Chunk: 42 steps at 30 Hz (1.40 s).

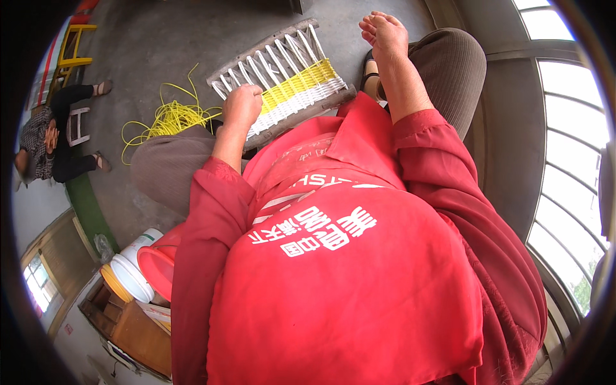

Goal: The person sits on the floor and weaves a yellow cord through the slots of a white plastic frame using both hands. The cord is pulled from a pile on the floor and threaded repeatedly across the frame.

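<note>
My left hand (243,105) is curled at the left end of a woven panel, where a yellow plastic cord (211,115) runs in behind it. The panel has a wooden rail (262,50) at the far side and another rail (301,118) near my lap. White cords (276,60) stretch between the rails. On the near side a white woven band (301,106) lies beside a yellow woven band (301,86). Raised beyond the panel's right end, my right hand (387,33) has its fingers bent; I cannot tell whether it pinches anything.
A loose heap of yellow cord (175,118) lies on the concrete floor (144,53) left of my knee. At the far left a seated person (43,139) has hands together, near a small stool (78,126). Buckets (132,276) stand on a wooden cabinet (139,332) at lower left. Windows (572,168) line the right.
</note>
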Each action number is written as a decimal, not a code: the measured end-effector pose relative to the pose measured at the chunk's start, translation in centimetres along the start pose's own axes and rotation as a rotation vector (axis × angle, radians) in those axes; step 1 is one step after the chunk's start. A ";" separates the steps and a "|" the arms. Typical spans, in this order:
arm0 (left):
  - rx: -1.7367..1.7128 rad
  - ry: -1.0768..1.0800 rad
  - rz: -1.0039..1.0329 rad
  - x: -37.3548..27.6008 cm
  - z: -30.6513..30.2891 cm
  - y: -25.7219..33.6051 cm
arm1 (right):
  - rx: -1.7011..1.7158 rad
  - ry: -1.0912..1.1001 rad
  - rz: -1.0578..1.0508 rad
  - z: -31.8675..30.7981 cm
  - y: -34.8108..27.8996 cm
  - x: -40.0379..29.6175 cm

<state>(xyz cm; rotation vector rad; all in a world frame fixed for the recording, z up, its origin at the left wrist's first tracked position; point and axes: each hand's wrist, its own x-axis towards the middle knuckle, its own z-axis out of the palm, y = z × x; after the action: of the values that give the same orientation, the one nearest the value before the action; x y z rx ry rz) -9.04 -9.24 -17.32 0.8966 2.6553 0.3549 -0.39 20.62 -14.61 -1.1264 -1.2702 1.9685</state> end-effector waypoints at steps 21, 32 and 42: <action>-0.031 0.083 -0.073 -0.3 0.5 -0.8 | -0.748 -0.549 -0.373 0.9 5.5 -0.7; 0.251 0.384 0.035 0.8 -5.6 -0.8 | -1.193 -0.722 -0.630 2.7 9.4 -2.8; -0.572 0.108 0.016 4.7 -1.7 5.1 | -1.010 -0.280 -0.314 3.8 9.1 -3.2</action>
<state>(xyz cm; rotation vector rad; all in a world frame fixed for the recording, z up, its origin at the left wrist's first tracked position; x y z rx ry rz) -10.38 -2.60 -15.12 0.7215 2.4180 1.1207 -2.06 12.59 -20.93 -0.9538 -2.5521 1.2383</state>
